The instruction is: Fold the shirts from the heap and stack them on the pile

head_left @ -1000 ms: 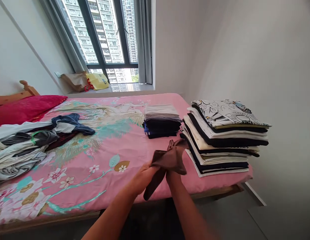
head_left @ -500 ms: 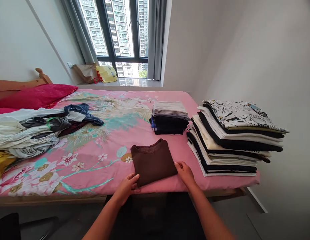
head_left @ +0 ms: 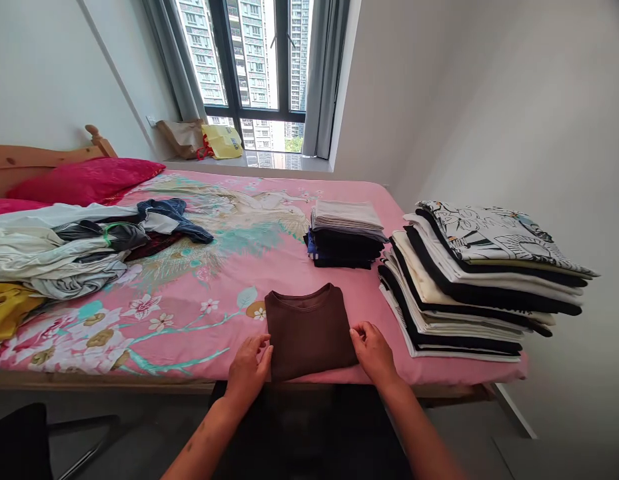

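A dark brown shirt (head_left: pixel 312 337), folded into a neat rectangle with its round neckline away from me, lies flat at the bed's near edge. My left hand (head_left: pixel 250 370) is by its lower left side, thumb and fingers apart, the fingertips at the cloth's edge. On the opposite side, my right hand (head_left: pixel 373 350) pinches the right edge between thumb and fingers. Beyond the shirt stands a small stack of folded clothes (head_left: pixel 346 233), pale on top and dark below. A taller stack of folded shirts (head_left: pixel 482 287), mostly white, black and cream, rises to the right.
Loose, crumpled clothes (head_left: pixel 84 250) are heaped on the left of the pink flowered bed sheet (head_left: pixel 189 333). Behind them rests a red pillow (head_left: pixel 89 180). A brown bag (head_left: pixel 182 138) and a yellow bag (head_left: pixel 222 142) sit on the windowsill. A black chair (head_left: pixel 19 440) stands at lower left.
My left hand has slid up along the shirt's left side, its thumb moving off the cloth. My right hand stays at the right edge. The camera view has shifted slightly.
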Action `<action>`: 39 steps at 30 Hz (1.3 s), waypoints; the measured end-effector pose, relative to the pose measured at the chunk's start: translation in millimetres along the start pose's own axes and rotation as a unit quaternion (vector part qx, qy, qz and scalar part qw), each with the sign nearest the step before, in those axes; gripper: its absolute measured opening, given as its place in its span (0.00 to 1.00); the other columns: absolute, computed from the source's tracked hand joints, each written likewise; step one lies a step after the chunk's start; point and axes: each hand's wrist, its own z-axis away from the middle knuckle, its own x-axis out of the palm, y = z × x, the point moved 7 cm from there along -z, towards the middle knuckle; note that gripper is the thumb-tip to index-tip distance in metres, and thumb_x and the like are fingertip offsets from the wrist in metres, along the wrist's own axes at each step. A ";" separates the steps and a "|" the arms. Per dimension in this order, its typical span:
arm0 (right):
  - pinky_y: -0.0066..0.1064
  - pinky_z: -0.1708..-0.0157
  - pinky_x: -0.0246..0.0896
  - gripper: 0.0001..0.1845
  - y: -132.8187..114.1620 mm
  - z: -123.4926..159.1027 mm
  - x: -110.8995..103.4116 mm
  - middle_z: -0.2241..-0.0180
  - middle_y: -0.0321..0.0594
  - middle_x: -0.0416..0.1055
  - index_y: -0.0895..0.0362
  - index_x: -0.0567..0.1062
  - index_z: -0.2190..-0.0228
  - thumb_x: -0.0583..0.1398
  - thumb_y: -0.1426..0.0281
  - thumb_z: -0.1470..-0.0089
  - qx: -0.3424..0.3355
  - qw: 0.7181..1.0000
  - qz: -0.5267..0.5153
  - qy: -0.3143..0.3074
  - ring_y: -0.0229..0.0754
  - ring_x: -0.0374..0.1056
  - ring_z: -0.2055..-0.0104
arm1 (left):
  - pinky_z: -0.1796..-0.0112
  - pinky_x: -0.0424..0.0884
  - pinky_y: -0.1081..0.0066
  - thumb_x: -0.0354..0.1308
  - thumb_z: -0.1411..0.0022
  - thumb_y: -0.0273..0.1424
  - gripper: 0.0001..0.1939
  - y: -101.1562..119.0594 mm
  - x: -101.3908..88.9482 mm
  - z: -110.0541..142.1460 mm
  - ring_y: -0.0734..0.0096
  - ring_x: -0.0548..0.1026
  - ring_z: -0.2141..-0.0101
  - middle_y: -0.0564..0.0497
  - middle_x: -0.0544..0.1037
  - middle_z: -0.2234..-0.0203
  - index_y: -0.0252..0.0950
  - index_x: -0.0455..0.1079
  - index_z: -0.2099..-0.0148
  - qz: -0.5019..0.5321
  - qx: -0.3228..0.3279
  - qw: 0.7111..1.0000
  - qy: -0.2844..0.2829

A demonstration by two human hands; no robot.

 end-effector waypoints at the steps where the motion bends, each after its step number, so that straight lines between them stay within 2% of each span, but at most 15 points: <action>1: 0.36 0.56 0.58 0.13 -14.0 -3.3 -0.3 0.61 0.43 0.72 0.54 0.72 0.63 0.51 0.63 0.45 -0.039 0.999 -0.025 0.027 0.46 0.65 0.56 | 0.50 0.65 0.61 0.45 0.37 0.35 0.17 11.7 1.2 -4.2 0.62 0.70 0.51 0.44 0.74 0.54 0.37 0.67 0.49 -0.022 0.052 0.998 0.013; 3: 0.39 0.46 0.52 0.17 -35.4 -8.6 8.5 0.52 0.46 0.68 0.55 0.70 0.55 0.50 0.64 0.44 -0.092 0.994 -0.047 0.048 0.46 0.60 0.47 | 0.43 0.55 0.58 0.44 0.36 0.35 0.21 30.2 14.8 -11.2 0.62 0.60 0.41 0.44 0.66 0.43 0.37 0.63 0.43 -0.080 0.130 0.988 -0.001; 4: 0.41 0.43 0.46 0.20 -40.7 -10.5 17.8 0.47 0.46 0.64 0.55 0.68 0.51 0.51 0.64 0.44 -0.099 0.994 -0.037 0.038 0.46 0.55 0.42 | 0.41 0.50 0.55 0.45 0.36 0.36 0.24 33.4 24.3 -13.9 0.60 0.55 0.39 0.44 0.61 0.40 0.37 0.60 0.40 -0.117 0.141 0.983 -0.015; 7: 0.47 0.38 0.29 0.28 -35.0 -10.8 52.7 0.38 0.43 0.51 0.55 0.60 0.43 0.53 0.62 0.44 -0.073 0.995 0.045 -0.048 0.47 0.41 0.35 | 0.41 0.40 0.47 0.47 0.39 0.44 0.33 21.7 47.6 -17.0 0.54 0.47 0.37 0.42 0.52 0.36 0.34 0.52 0.35 -0.211 0.090 0.972 -0.055; 9: 0.49 0.38 0.24 0.31 -23.4 -8.5 67.9 0.37 0.43 0.47 0.55 0.57 0.41 0.52 0.60 0.44 -0.054 0.989 0.088 -0.102 0.48 0.38 0.34 | 0.41 0.40 0.46 0.47 0.40 0.47 0.37 10.5 54.0 -15.6 0.52 0.46 0.37 0.40 0.49 0.36 0.32 0.50 0.35 -0.235 0.053 0.968 -0.070; 12: 0.49 0.39 0.26 0.30 -14.5 -13.4 69.4 0.36 0.44 0.47 0.56 0.56 0.40 0.48 0.59 0.41 -0.039 0.987 0.104 -0.115 0.48 0.38 0.34 | 0.42 0.45 0.48 0.46 0.40 0.47 0.37 5.4 50.1 -21.1 0.52 0.47 0.37 0.39 0.50 0.36 0.31 0.51 0.35 -0.230 0.036 0.970 -0.066; 15: 0.48 0.39 0.28 0.30 -17.7 -31.5 64.0 0.36 0.44 0.43 0.59 0.52 0.39 0.44 0.60 0.39 -0.039 0.988 0.118 -0.088 0.46 0.35 0.34 | 0.42 0.47 0.51 0.42 0.36 0.44 0.32 10.7 42.4 -43.0 0.57 0.47 0.37 0.41 0.50 0.36 0.34 0.51 0.35 -0.205 0.043 0.976 -0.057; 17: 0.49 0.39 0.27 0.32 -19.8 -45.6 66.9 0.35 0.43 0.41 0.59 0.49 0.38 0.44 0.60 0.39 -0.042 0.987 0.132 -0.088 0.45 0.32 0.33 | 0.41 0.44 0.49 0.40 0.36 0.44 0.32 10.0 42.2 -61.6 0.57 0.45 0.36 0.42 0.48 0.35 0.34 0.49 0.34 -0.204 0.031 0.976 -0.067; 21: 0.51 0.39 0.22 0.35 -11.3 -62.5 83.6 0.35 0.43 0.41 0.58 0.48 0.37 0.45 0.55 0.41 -0.024 0.976 0.168 -0.134 0.47 0.30 0.33 | 0.42 0.37 0.43 0.41 0.39 0.49 0.37 -6.4 48.8 -84.9 0.52 0.44 0.36 0.40 0.48 0.35 0.33 0.46 0.34 -0.239 -0.029 0.967 -0.079; 24: 0.52 0.39 0.22 0.36 -5.4 -64.3 87.3 0.35 0.42 0.40 0.57 0.48 0.37 0.45 0.53 0.41 -0.022 0.976 0.176 -0.129 0.48 0.30 0.33 | 0.42 0.35 0.44 0.42 0.40 0.50 0.38 -13.7 50.8 -86.5 0.52 0.45 0.37 0.41 0.49 0.35 0.33 0.47 0.34 -0.251 -0.032 0.966 -0.051; 29: 0.49 0.40 0.30 0.36 -7.0 -66.2 80.0 0.34 0.41 0.38 0.56 0.47 0.37 0.46 0.53 0.42 -0.030 0.980 0.176 -0.092 0.49 0.29 0.34 | 0.42 0.39 0.45 0.43 0.38 0.47 0.35 -14.8 44.2 -78.9 0.53 0.47 0.37 0.42 0.50 0.35 0.35 0.47 0.34 -0.224 -0.028 0.974 -0.011; 32: 0.51 0.42 0.35 0.35 -6.9 -73.4 77.5 0.36 0.42 0.45 0.55 0.54 0.39 0.49 0.52 0.44 -0.032 0.977 0.174 -0.118 0.52 0.38 0.35 | 0.42 0.35 0.43 0.45 0.39 0.46 0.35 -10.0 45.7 -75.6 0.53 0.46 0.37 0.42 0.49 0.35 0.37 0.48 0.34 -0.220 0.013 0.975 -0.033; 33: 0.49 0.43 0.38 0.33 -6.4 -76.9 73.3 0.37 0.42 0.49 0.54 0.58 0.41 0.50 0.54 0.44 -0.031 0.980 0.161 -0.108 0.51 0.42 0.36 | 0.42 0.35 0.43 0.46 0.39 0.46 0.34 -9.6 45.3 -74.9 0.53 0.47 0.37 0.42 0.50 0.36 0.37 0.50 0.34 -0.220 0.019 0.975 -0.033; 37: 0.35 0.46 0.48 0.22 1.8 -89.3 47.5 0.46 0.42 0.64 0.56 0.68 0.48 0.48 0.68 0.43 -0.017 0.995 0.102 -0.008 0.46 0.55 0.44 | 0.41 0.43 0.46 0.47 0.38 0.41 0.31 -11.6 36.6 -72.3 0.53 0.48 0.37 0.42 0.53 0.36 0.35 0.52 0.35 -0.197 0.014 0.980 0.018; 39: 0.31 0.47 0.49 0.21 6.4 -93.8 42.1 0.48 0.43 0.66 0.56 0.70 0.51 0.47 0.72 0.43 -0.014 0.995 0.097 0.007 0.45 0.57 0.46 | 0.41 0.45 0.49 0.45 0.36 0.39 0.28 -11.0 35.6 -69.7 0.56 0.49 0.37 0.43 0.53 0.36 0.35 0.54 0.36 -0.189 0.029 0.981 0.028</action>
